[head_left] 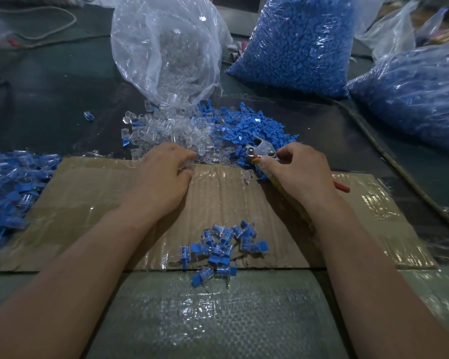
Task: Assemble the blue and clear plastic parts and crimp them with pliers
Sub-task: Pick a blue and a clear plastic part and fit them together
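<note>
Right in front of me, a small cluster of assembled pieces (219, 246), perhaps twenty though they overlap too much to count exactly, is lying at the near edge of a single cardboard sheet (88, 203), between the person's two forearms. Further out, the left hand (163, 172) is resting knuckles-up on the cardboard with its fingers curled round what looks like one clear part (187, 165) at the near rim of the clear heap (166, 128). The right hand (298, 172) is gripping the one pair of pliers (261, 151). Their long axis is running from the near right, where a red handle tip is poking out past the wrist, away and to the left. The metal head is pointing into the blue heap (244, 125) just beyond the fingertips. The two heaps are touching each other, too many loose parts to count. Off to the left, a larger pile of finished pieces (8, 182) is spilling onto the cardboard. At the back, three bags are standing: one clear bag (163, 47) opening onto the clear heap, and two blue bags (296, 42) to its right.
</note>
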### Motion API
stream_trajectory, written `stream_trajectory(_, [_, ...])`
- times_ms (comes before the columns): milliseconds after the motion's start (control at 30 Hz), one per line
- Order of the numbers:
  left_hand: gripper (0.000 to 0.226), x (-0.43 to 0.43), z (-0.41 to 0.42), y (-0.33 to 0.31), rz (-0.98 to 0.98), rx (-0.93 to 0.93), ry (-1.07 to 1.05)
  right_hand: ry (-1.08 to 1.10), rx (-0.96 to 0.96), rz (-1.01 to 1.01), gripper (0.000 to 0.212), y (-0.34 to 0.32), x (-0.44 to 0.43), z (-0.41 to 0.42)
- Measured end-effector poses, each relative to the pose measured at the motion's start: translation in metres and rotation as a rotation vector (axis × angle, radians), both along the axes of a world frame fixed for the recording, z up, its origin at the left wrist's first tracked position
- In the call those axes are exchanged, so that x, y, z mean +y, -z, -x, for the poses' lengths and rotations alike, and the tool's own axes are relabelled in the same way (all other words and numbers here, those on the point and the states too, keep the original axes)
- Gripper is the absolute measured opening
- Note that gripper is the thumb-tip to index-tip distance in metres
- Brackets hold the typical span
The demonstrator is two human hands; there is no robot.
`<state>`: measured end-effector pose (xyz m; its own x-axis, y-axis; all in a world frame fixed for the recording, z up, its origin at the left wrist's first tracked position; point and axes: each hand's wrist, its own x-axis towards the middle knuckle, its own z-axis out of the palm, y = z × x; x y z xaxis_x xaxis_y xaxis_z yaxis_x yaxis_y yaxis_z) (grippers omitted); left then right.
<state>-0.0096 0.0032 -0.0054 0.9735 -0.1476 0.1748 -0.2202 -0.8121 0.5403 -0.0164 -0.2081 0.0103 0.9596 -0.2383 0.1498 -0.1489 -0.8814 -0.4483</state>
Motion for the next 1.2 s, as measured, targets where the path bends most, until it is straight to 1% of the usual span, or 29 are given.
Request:
stream_trajectory(100, [0.034,-0.001,0.000,-0.001,-0.009,-0.018,0.013,-0.008,-0.003,0.028,0.039,0.000,0.001,0.000])
stream_trajectory(233, [0.024,-0.001,0.001,-0.003,0.062,-0.042,-0.011,-0.048,-0.055,0.029,0.045,0.002,0.003,0.001])
stream_trajectory(300, [0.019,0.000,0.001,-0.003,0.084,-0.036,-0.026,-0.149,-0.124,0.051,0.044,0.001,0.008,0.004])
stream_trajectory(367, [0.017,0.001,0.001,-0.002,0.100,-0.024,-0.031,-0.260,-0.168,0.091,0.037,-0.001,0.014,0.005])
stream_trajectory(467, [0.015,0.000,0.001,-0.002,0.103,-0.025,-0.024,-0.358,-0.132,0.223,0.029,0.001,0.022,0.001])
stream_trajectory(600, [0.012,-0.002,0.002,-0.002,0.092,-0.036,-0.017,-0.311,-0.014,0.303,0.036,0.004,0.026,-0.005])
stream_trajectory(733, [0.010,-0.002,0.002,-0.003,0.097,-0.037,-0.010,-0.275,-0.002,0.318,0.031,0.005,0.025,-0.006])
stream_trajectory(833, [0.013,-0.002,0.002,-0.003,0.098,-0.034,-0.006,-0.261,0.025,0.334,0.037,0.004,0.025,-0.005])
stream_trajectory(933, [0.009,-0.002,0.002,-0.003,0.093,-0.027,-0.008,-0.246,0.055,0.364,0.041,0.003,0.029,-0.005])
stream_trajectory(1200, [0.011,-0.001,0.004,-0.004,0.108,-0.025,-0.009,-0.280,0.027,0.330,0.028,0.006,0.030,-0.009])
